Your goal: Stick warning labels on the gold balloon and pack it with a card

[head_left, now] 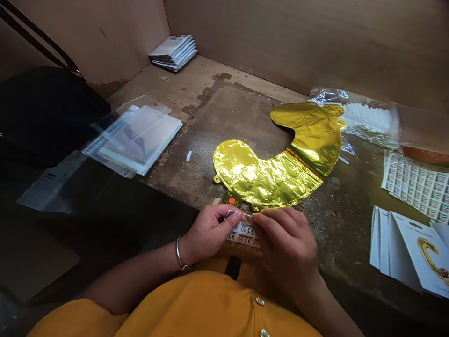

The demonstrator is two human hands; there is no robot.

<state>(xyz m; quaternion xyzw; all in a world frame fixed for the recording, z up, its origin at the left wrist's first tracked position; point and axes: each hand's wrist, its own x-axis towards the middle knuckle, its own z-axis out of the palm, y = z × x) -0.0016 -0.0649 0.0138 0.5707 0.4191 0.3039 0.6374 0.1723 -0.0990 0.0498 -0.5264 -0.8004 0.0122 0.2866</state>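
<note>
Currently, left hand (207, 230) and right hand (290, 235) pinch the sheet (242, 238) between them, white with rows of CE marks and red ban symbols, a crinkled gold C-shaped foil (275, 180) lying just beyond the grip.

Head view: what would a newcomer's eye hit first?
The shiny gold foil balloon, flat and curved, on the dark worktable just beyond the hands. Next, at the near edge, the left hand pinching a sticker sheet with CE marks, the right hand at its other side. Then the white card at far right, printed with a gold curve.
</note>
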